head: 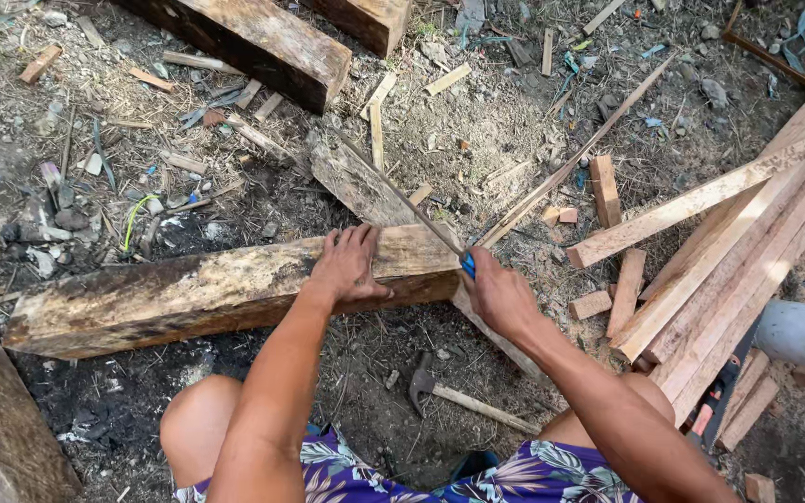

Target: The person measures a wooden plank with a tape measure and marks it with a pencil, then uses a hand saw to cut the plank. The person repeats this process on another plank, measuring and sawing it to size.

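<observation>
While our left hand [348,265] lies flat with fingers spread on the weathered beam [188,293], our right hand [498,293] is curled tight around the blue-handled handsaw [412,207]; its blade runs beyond the fingertips; a hammer [463,398] lies near our wrists.

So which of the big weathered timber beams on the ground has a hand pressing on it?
The long weathered beam lying crosswise before the knees: the left hand lies flat on it. The two dark beams at the top lie untouched.
</observation>
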